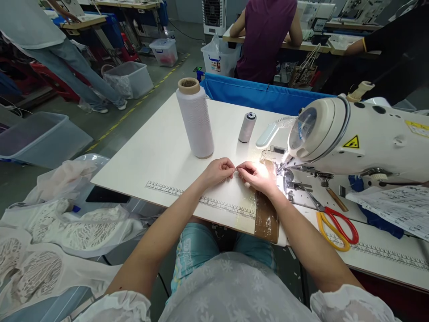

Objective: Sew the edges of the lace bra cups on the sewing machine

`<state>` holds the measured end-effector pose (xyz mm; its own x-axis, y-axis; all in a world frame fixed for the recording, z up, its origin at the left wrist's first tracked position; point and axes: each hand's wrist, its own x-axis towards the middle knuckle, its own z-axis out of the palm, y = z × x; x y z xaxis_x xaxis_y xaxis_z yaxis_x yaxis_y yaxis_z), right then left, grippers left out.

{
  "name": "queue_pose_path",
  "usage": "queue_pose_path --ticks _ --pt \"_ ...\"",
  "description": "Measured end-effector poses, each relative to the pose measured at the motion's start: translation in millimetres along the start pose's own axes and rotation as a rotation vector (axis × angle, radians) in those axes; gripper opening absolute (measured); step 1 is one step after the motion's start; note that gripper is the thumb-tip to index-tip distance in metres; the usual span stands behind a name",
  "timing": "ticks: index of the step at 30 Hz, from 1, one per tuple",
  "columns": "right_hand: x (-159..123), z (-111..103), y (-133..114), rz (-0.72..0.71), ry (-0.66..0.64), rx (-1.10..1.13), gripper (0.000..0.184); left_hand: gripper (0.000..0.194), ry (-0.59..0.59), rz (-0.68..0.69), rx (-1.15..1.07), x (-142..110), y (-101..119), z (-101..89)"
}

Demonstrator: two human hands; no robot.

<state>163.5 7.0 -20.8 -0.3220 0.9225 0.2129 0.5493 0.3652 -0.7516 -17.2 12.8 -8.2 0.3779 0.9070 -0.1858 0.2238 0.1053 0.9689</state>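
Note:
My left hand [219, 171] and my right hand [256, 175] meet over the white table, fingertips pinched close together. Whatever lies between the fingertips is too small to make out. Beyond my left hand stands a large cone of white thread [196, 120], upright. A small thread spool [247, 128] stands farther back. Just right of my right hand is the lit needle area of a white sewing machine [321, 129]. Brown tape [266, 217] covers the table beneath my right wrist.
Scissors with red and yellow handles [338, 228] lie right of my right forearm, near a printed paper [395, 208]. White lace bras [90, 228] are heaped at the left. A printed ruler strip [201, 200] runs along the table's front. Co-workers are beyond the blue cloth bin [254, 92].

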Motion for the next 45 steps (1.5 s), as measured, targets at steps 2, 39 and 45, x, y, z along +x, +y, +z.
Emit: queue_pose_path --ticks 2,39,45 --pt "-0.5 0.2 -1.0 0.029 -0.008 0.014 0.017 0.007 -0.008 0.005 0.006 0.3 -0.7 -0.3" --pt "0.0 -4.7 -6.8 0.144 -0.167 0.002 0.02 0.007 0.027 0.034 0.109 -1.3 -0.3 2.0" --pt "-0.2 -4.6 -4.7 0.143 -0.155 0.018 0.02 0.007 0.015 0.055 0.119 -0.9 -3.8 1.7"
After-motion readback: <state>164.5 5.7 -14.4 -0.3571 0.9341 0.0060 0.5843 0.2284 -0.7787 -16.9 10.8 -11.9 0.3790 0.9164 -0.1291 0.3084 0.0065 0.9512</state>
